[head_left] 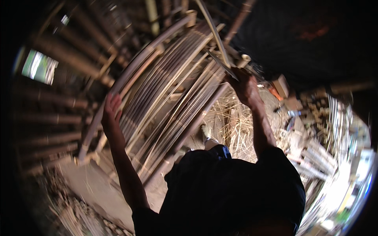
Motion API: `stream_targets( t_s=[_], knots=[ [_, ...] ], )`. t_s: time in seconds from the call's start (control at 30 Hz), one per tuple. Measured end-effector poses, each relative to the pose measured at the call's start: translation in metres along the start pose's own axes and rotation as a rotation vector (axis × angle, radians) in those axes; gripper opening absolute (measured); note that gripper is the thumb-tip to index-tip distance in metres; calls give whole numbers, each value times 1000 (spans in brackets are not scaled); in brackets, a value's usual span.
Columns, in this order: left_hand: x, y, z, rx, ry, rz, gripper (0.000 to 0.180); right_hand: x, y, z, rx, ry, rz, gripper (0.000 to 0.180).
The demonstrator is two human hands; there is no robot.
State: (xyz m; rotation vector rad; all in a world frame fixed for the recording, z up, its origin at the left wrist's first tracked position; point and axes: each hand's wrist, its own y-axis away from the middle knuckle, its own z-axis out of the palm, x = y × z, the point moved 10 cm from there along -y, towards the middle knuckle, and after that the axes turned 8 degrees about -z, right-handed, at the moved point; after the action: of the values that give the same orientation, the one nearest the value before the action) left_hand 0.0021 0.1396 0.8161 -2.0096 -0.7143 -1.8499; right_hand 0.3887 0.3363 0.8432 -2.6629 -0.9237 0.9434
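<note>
In front of me lies a bench-like frame of bamboo slats [157,84], long brown strips side by side with gaps between some. My left hand [112,108] is at its far-left side, by a thick bamboo pole [132,69]; the fingers are stretched out and hold nothing. At the frame's right end my right hand [247,87] is closed around what looks like a knife [221,64], its dark narrow blade pointing up and left over the slats. A pale curved bamboo strip [214,33] rises beside the blade; whether my hand touches it, I cannot tell.
Bamboo poles [73,59] form the wall at left. Straw-like shavings [236,126] litter the ground below my right arm. Bundled bamboo strips [338,133] stand at the bright right side, cut pieces [78,214] lie piled at lower left. My shoe [211,142] shows below the frame.
</note>
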Motion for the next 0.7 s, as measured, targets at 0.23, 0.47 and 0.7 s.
stream_targets(
  t_s=[0.23,0.47,0.7],
  knots=[
    [-147,87,-215,187,1085,-164,99,-102,115,200,-576,160,-465,21],
    [-410,226,-222,733,958,-567,40,-98,156,309,-1014,294,-749,17],
    [-557,264,-165,905,836,-1016,19,-52,118,401,-1118,272,-938,12]
  ],
)
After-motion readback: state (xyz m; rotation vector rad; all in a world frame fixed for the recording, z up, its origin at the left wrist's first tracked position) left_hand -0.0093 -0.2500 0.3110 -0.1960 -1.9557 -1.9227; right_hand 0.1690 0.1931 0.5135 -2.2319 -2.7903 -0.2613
